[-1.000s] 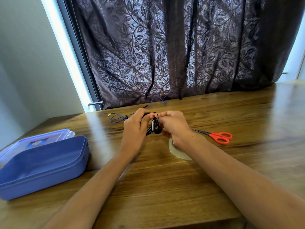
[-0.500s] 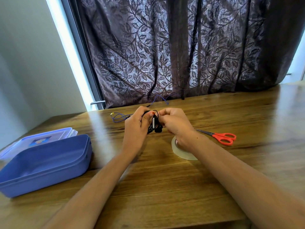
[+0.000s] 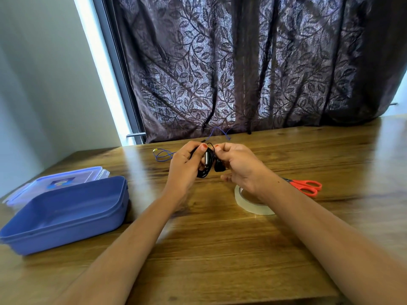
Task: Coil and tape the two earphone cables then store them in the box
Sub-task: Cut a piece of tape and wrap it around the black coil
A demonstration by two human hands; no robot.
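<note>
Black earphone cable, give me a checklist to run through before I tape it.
1. Grip on black earphone cable: ok, left hand and right hand both pinch the coiled bundle.
2. Tape roll within reach: ok, on the table under the right wrist.
3. Scissors handy: ok, right of the tape roll.
4. Cut tape strip ready: cannot tell, none visible.
5. Blue box open: ok, lid lies behind it.
6. Blue earphone cable coiled: not ok, lies loose behind the hands.
</note>
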